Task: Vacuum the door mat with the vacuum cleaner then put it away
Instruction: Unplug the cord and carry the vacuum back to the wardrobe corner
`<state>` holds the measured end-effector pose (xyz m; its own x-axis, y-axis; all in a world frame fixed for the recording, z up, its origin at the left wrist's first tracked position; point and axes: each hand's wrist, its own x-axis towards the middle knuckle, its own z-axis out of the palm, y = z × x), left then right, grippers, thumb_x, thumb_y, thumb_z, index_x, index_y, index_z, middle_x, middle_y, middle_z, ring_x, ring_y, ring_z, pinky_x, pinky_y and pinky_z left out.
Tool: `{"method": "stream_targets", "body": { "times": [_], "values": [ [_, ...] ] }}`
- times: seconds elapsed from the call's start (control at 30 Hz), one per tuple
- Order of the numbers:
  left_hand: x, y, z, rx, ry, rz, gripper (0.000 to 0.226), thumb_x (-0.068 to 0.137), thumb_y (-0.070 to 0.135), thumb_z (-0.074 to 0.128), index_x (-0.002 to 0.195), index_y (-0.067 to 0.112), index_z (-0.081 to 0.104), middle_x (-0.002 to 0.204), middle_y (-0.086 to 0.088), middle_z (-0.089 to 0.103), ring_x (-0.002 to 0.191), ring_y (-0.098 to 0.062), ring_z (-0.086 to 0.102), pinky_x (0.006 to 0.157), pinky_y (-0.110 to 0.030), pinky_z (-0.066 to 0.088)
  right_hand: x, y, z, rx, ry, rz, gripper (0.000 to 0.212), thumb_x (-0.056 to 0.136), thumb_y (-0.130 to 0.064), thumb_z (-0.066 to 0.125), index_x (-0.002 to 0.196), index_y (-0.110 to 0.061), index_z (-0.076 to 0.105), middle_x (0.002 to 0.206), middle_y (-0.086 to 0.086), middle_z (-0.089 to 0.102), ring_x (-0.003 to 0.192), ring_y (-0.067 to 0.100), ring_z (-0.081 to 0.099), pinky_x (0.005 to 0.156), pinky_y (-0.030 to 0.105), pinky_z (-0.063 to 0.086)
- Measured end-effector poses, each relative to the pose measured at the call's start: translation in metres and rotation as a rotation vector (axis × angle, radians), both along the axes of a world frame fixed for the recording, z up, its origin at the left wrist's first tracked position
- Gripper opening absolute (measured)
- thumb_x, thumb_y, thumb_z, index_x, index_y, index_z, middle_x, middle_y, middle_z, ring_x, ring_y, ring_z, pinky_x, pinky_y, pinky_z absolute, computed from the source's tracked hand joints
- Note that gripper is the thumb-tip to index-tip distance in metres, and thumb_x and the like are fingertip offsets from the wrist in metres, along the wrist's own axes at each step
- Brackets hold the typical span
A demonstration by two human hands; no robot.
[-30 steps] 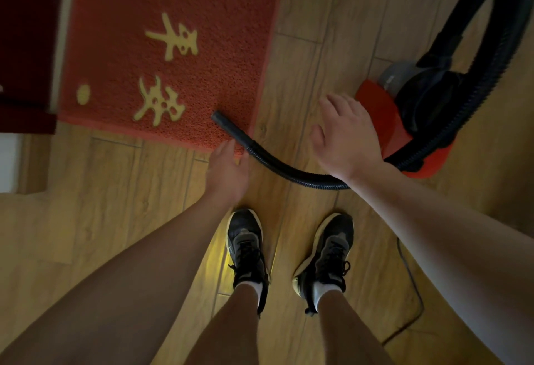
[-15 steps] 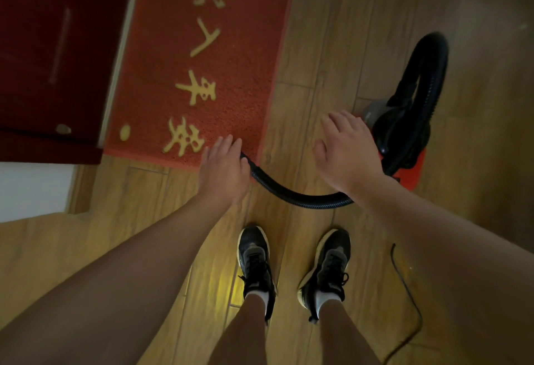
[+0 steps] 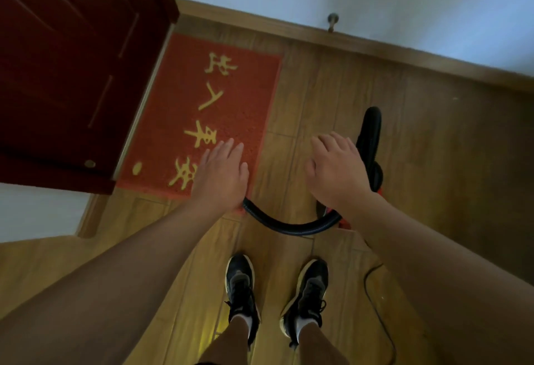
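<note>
The vacuum cleaner (image 3: 370, 145), a canister type, stands on the wood floor (image 3: 332, 84) beneath and just beyond the right hand (image 3: 336, 171). That hand hides most of the red body, so only the black upper part past the fingertips and slivers of red by the wrist show. The ribbed black hose (image 3: 289, 227) runs in a low arc from under the right wrist across to the left hand (image 3: 222, 174). Its free end disappears beneath the heel of that palm, at the near corner of the door mat (image 3: 231, 99).

Both hands are spread flat, palms down, fingers straight, gripping nothing. Whether either touches the machine cannot be told from above.

Handling, as judged:
- **Hose:** it looks light and pliant, so it will bend rather than steer. Its end section, hidden under the left hand, is the likely place to take hold for working the mat.
- **Canister:** it appears rigid and the heavier part. Hauling it by the hose would probably strain the joint, so the black top beyond the right fingertips suits carrying.
- **Mat:** red with yellow characters and a coarse pile, it lies flat beyond the left fingertips, alongside the dark door (image 3: 66, 75). It is thin and probably light, and may creep or lift under suction on smooth boards.

A power cord (image 3: 372, 292) lies behind the right forearm, beside the right shoe (image 3: 310, 286), and could snag.
</note>
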<state>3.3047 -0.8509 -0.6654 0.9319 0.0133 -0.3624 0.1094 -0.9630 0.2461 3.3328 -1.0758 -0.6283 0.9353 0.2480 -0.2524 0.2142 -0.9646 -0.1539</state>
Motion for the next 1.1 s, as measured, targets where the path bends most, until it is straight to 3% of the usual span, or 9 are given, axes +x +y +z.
{"method": "stream_targets", "body": {
  "times": [0.37, 0.6, 0.77, 1.1],
  "values": [
    [0.008, -0.018, 0.139, -0.013, -0.1, -0.01, 0.056, 0.108, 0.037, 0.027, 0.16, 0.015, 0.024, 0.168, -0.004, 0.02, 0.155, -0.021, 0.015, 0.127, -0.043, 0.013, -0.012, -0.024, 0.135, 0.017, -0.074, -0.005, 0.04, 0.102, -0.031, 0.034, 0.127, -0.01, 0.057, 0.137, 0.009, 0.056, 0.134, 0.028, 0.042, 0.115, 0.039, 0.024],
    [0.01, -0.036, 0.235, -0.015, -0.113, -0.067, 0.057, 0.109, 0.039, 0.026, 0.161, 0.017, 0.021, 0.169, -0.003, 0.016, 0.156, -0.02, 0.012, 0.127, -0.043, 0.011, -0.032, -0.041, 0.225, -0.008, -0.112, -0.053, 0.041, 0.103, -0.033, 0.034, 0.132, -0.012, 0.055, 0.142, 0.007, 0.053, 0.137, 0.025, 0.041, 0.118, 0.042, 0.026],
    [0.014, -0.049, 0.312, -0.003, -0.186, -0.114, 0.056, 0.108, 0.039, 0.028, 0.16, 0.016, 0.025, 0.168, -0.004, 0.021, 0.155, -0.021, 0.015, 0.127, -0.045, 0.013, -0.04, -0.051, 0.294, 0.026, -0.149, -0.109, 0.034, 0.101, -0.034, 0.03, 0.111, -0.015, 0.056, 0.127, 0.004, 0.058, 0.126, 0.025, 0.049, 0.114, 0.045, 0.035],
    [0.015, -0.07, 0.466, -0.034, -0.3, -0.194, 0.054, 0.108, 0.037, 0.029, 0.156, 0.012, 0.033, 0.164, -0.008, 0.031, 0.151, -0.023, 0.026, 0.124, -0.04, 0.019, -0.044, -0.067, 0.438, 0.03, -0.231, -0.165, 0.041, 0.104, -0.034, 0.03, 0.127, -0.011, 0.055, 0.133, 0.007, 0.056, 0.124, 0.023, 0.048, 0.111, 0.038, 0.035]
  ]
}}
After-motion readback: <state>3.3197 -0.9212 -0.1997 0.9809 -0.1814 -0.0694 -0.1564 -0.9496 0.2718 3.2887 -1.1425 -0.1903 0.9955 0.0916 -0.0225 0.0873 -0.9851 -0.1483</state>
